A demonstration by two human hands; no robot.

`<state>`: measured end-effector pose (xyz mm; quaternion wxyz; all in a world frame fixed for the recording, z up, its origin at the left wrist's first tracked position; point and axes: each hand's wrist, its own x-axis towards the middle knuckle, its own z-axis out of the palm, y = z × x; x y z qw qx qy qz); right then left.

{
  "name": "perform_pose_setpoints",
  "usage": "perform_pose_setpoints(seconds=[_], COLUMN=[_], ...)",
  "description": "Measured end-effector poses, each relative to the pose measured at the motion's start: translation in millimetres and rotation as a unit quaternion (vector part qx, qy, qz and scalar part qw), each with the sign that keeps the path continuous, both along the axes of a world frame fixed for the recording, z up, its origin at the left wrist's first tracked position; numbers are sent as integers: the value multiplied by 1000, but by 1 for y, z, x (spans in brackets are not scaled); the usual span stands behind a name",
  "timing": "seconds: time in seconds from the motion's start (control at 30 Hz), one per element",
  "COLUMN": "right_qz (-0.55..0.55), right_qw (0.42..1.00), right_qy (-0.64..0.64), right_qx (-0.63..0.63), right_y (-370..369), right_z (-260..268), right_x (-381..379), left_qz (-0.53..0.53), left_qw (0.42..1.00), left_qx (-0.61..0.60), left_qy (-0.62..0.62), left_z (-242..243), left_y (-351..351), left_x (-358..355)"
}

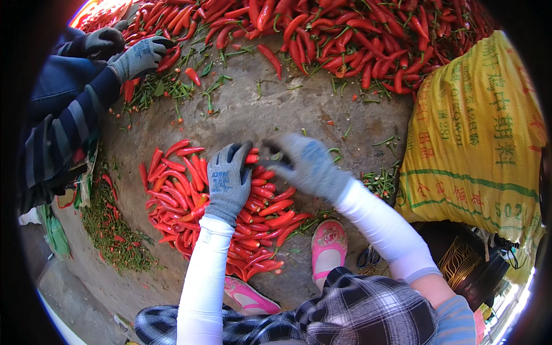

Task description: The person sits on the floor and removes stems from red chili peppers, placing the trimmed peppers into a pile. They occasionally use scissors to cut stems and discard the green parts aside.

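Observation:
My left hand (pixel 228 179), in a grey work glove, holds red chilli peppers (pixel 252 156) between thumb and fingers above a heap of red chillies (pixel 185 189) on the floor. Just to its right is my right hand (pixel 302 161), gloved alike and blurred by motion; its thumb and fingers are apart, and a small green piece shows near them. I cannot tell whether it holds anything. The chillies in the near heap look mostly stemless, while many in the large pile of red chillies (pixel 345 39) at the far side have green stems.
A co-worker's gloved hands (pixel 140 56) are at the far pile, upper left. A yellow woven sack (pixel 470 151) stands at the right. Green stems (pixel 381 183) lie beside it, with more plant scraps (pixel 112 224) at the left. Scissors (pixel 368 258) lie near my pink shoe (pixel 330 246).

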<state>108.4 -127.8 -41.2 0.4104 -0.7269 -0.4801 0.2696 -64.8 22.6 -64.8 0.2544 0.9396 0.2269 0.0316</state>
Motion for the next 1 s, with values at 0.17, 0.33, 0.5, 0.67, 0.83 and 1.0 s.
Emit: perform_pose_setpoints(seconds=[0.17,0.33,0.5,0.67,0.83,1.0], right_qz=[78,-147,-227,-235,-186,-172], right_qw=[985,963,907,931,982,879], right_qy=[-123,-208,-338,-272,2,439], right_qx=[-88,-89,-110,-62,-38,-70], right_y=[16,21,78,65,-20,-62], right_z=[-7,16,18,-1,-6,15], right_x=[-8,87,153,140,83,46], left_qz=[-32,-48,-38,-57,-46,101], left_qw=[999,998,999,998,996,915], left_qx=[14,-22,-6,-28,39,-389], left_qy=[22,19,17,27,61,-33], left_z=[8,18,20,22,37,50], left_y=[-1,-1,-7,0,-8,-64], left_x=[-4,-8,-5,-5,13,57])
